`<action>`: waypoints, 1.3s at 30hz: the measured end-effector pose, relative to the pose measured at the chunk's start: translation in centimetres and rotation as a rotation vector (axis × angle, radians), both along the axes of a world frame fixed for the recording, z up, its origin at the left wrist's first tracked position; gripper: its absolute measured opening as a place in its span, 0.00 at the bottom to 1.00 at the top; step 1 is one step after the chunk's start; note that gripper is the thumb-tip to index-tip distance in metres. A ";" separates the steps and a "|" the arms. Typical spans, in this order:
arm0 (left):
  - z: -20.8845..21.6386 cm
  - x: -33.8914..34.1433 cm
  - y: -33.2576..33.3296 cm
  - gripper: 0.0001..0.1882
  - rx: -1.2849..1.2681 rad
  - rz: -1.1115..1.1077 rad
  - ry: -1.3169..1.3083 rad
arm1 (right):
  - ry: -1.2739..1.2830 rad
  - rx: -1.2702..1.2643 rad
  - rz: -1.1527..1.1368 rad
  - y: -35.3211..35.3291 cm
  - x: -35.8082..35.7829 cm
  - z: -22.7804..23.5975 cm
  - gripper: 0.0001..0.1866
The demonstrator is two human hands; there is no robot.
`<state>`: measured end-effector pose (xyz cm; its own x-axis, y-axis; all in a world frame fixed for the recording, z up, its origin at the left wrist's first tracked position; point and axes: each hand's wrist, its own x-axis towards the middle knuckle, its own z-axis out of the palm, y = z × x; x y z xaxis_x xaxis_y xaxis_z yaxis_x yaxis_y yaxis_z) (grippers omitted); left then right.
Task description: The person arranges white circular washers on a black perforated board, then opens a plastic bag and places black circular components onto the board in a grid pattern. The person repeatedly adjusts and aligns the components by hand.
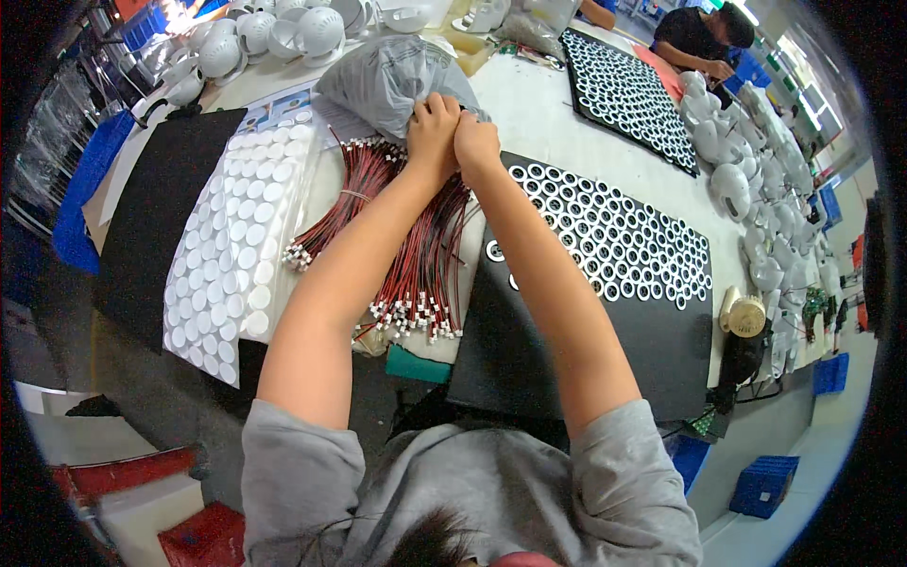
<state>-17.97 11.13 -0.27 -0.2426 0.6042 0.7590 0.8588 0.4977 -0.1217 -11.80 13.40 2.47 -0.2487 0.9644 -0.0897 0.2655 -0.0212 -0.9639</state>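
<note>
Both my arms reach forward over the table to a grey plastic bag [373, 83], which looks full and stands bunched up. My left hand [434, 130] has its fingers closed on the near right side of the bag. Right beside it, my right hand [475, 142] is closed on the bag's edge, partly turned away. Under my forearms lie bundles of red and black wires [416, 255] with small white connectors at their ends. A black sheet [586, 345] carrying rows of white rings with dark centres [605, 227] lies to the right of my right forearm.
Sheets of round white stickers [222, 255] lie at left on a black board [156, 208]. White dome-shaped housings [316, 33] crowd the far left, with more along the right edge [732, 189]. A second ring-covered board [628, 99] lies farther back. Another person [699, 40] sits at far right.
</note>
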 end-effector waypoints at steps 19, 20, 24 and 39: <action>0.5 -0.6 0.0 0.45 0.406 -0.430 -0.663 | -0.291 0.083 -0.007 -1.8 -2.6 3.2 0.44; 0.1 -0.6 0.4 0.45 0.459 -0.400 -0.687 | -0.318 0.100 -0.014 -1.2 -2.9 2.9 0.46; 1.0 -0.1 0.9 0.24 0.401 -0.359 -0.662 | -0.525 0.340 -0.181 1.6 -3.6 0.1 0.37; 1.0 0.3 2.2 0.15 0.168 0.023 -0.311 | -0.240 0.113 0.148 7.1 -2.5 -2.1 0.33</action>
